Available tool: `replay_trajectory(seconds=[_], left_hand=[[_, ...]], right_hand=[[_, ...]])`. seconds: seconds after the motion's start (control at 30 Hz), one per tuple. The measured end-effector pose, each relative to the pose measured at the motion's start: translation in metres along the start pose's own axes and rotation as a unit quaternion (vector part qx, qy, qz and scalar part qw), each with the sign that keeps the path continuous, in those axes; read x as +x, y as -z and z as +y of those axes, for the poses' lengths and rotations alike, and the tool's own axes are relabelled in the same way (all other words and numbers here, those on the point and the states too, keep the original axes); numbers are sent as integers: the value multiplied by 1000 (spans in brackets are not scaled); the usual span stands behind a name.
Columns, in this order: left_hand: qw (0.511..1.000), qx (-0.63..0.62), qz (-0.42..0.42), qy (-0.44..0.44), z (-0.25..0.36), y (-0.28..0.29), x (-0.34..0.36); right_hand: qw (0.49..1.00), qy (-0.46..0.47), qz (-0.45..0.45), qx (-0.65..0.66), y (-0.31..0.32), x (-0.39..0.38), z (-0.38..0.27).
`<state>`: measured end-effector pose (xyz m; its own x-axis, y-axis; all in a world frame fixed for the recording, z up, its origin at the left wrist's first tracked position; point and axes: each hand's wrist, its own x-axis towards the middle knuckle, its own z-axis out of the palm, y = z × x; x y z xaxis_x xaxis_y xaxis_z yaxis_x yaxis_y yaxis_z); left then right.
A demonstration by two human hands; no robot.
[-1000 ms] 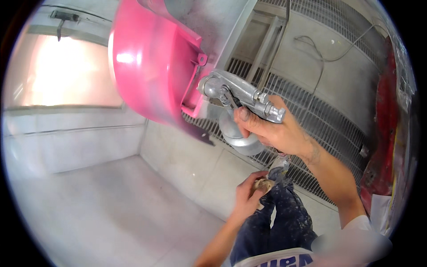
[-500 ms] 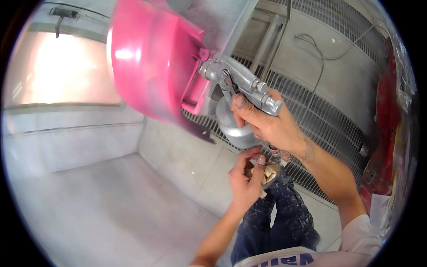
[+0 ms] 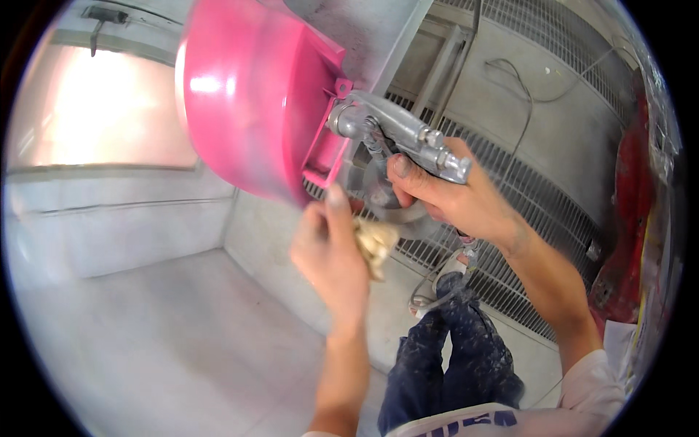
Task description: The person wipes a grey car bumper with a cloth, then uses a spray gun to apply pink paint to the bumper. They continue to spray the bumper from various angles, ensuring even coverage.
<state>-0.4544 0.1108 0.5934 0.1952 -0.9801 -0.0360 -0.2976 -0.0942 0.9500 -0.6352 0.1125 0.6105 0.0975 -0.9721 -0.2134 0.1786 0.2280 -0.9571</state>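
Observation:
My right hand (image 3: pixel 444 186) grips a silver spray gun (image 3: pixel 382 124) with a metal cup (image 3: pixel 386 211) below it, its nozzle end near a glossy pink curved plastic part (image 3: pixel 240 109). My left hand (image 3: pixel 331 255), blurred, holds a crumpled beige cloth (image 3: pixel 375 244) just below the bracket on the pink part, with its thumb pointing up toward it. I cannot tell whether it touches the part.
A lit window (image 3: pixel 109 102) is set in the left wall. Metal grating (image 3: pixel 531 175) and a cable (image 3: pixel 524 95) lie on the floor. A worn red part (image 3: pixel 619 277) stands at the right. My legs and feet show below.
My left hand has risen from near my legs, moving up and left with the cloth toward the pink part. My right hand and spray gun have shifted only slightly.

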Motion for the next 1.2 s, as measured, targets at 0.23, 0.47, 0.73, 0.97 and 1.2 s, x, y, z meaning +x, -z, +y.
replay_trajectory(seconds=[0.23,0.47,0.73,0.97,1.2], left_hand=[[905,-364,-96,196,27,-39,50],[966,-215,122,70,17,-78,56],[961,-166,198,98,30,-83,68],[950,-195,206,129,32,-79,65],[957,-177,206,103,29,-83,60]], right_hand=[[997,20,68,25,10,-18,5],[991,59,115,-21,8,-32,-9],[997,-22,74,-14,11,-59,-53],[997,19,73,-32,3,-69,-52],[997,-35,68,-29,5,-75,-51]])
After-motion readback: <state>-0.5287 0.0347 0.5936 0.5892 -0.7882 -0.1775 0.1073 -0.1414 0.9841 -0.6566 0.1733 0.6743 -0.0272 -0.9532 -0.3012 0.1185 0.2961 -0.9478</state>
